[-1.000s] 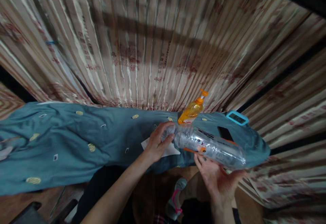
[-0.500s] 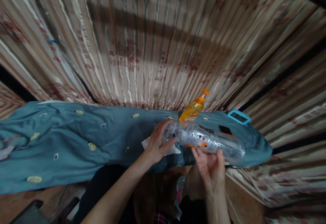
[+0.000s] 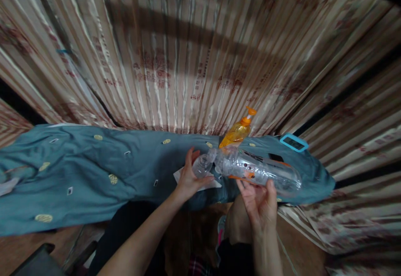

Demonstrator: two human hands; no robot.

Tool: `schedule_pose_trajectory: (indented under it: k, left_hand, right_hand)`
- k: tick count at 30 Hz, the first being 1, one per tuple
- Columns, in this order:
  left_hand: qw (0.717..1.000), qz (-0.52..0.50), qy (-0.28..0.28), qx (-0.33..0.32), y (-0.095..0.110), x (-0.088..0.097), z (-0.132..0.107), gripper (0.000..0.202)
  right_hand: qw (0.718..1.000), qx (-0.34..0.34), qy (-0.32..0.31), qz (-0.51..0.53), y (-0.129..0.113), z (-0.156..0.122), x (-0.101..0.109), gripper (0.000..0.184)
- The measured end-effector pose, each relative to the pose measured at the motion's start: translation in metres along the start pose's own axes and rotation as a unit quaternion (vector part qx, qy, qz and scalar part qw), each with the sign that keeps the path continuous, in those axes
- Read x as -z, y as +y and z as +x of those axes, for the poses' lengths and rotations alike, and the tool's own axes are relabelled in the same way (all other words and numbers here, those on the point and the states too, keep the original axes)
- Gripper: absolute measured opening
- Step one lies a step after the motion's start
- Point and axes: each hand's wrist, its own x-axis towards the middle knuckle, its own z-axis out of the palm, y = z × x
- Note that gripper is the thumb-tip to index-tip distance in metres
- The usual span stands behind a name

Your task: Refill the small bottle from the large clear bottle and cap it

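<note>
Our bare left forearm slants from the near side up toward the middle, ending in our left hand, its back showing, fingers curved and thumb stretched right, well apart from them. Our bare right forearm runs almost straight toward the far side; our right hand lies palm up, fingers pointing far and left, thumb raised on the right.

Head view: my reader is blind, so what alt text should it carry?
A right hand supports a clear bottle sideways while the left hand holds a small clear container near the bottle's neck. Beyond, an orange pump bottle and blue-framed display sit on teal cloth.
</note>
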Motion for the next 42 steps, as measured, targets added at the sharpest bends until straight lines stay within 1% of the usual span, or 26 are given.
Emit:
schedule_pose_trajectory:
  k: [3,5,7,9,11,13,16,20,26,29,33,37,42]
  left_hand:
    - [1.0,-0.008,0.012,0.012,-0.005,-0.003,-0.001,0.107]
    - [1.0,-0.003,0.015,0.026,-0.005,-0.004,-0.001,0.103]
    - [0.999,0.019,0.025,0.037,-0.003,-0.004,-0.001,0.092]
    - [0.998,0.04,0.031,0.037,0.0,-0.004,-0.001,0.075]
    - [0.998,0.04,0.026,0.028,0.002,-0.004,0.0,0.061]
    - [0.999,0.023,0.023,0.021,0.002,-0.005,0.001,0.054]
    - [0.999,0.012,0.035,0.015,-0.001,-0.006,0.003,0.054]
    - [0.999,0.03,0.032,0.005,-0.004,-0.007,0.007,0.052]
    - [0.998,0.054,0.024,-0.004,-0.004,-0.006,0.011,0.053]
    - [0.997,0.069,0.016,0.01,-0.003,-0.005,0.01,0.054]
    - [0.998,0.068,0.012,0.012,0.002,-0.004,0.009,0.052]
    - [0.999,0.052,0.012,0.006,0.005,-0.005,0.008,0.051]
    - [0.999,0.043,0.007,0.011,0.005,-0.005,0.008,0.05]
  right_hand:
    - [1.0,-0.01,-0.005,0.004,0.001,0.004,0.002,0.041]
    - [1.0,-0.019,-0.011,0.013,0.002,0.006,0.004,0.038]
    - [0.999,-0.027,-0.017,0.022,0.003,0.007,0.006,0.037]
    - [0.999,-0.03,-0.022,0.028,0.004,0.008,0.007,0.037]
    - [0.999,-0.025,-0.025,0.029,0.005,0.008,0.008,0.037]
    - [0.999,-0.017,-0.029,0.027,0.005,0.009,0.008,0.036]
    - [0.999,-0.012,-0.029,0.028,0.004,0.012,0.008,0.034]
    - [0.999,-0.015,-0.027,0.04,-0.002,0.019,0.008,0.037]
    - [0.998,-0.013,-0.058,0.015,-0.016,0.032,0.005,0.044]
    - [0.997,-0.01,-0.072,0.002,-0.02,0.039,0.004,0.042]
    - [0.996,-0.015,-0.084,0.007,-0.019,0.047,0.007,0.038]
    - [0.996,-0.031,-0.083,0.018,-0.015,0.052,0.008,0.043]
    - [0.995,-0.031,-0.092,0.013,-0.018,0.057,0.002,0.044]
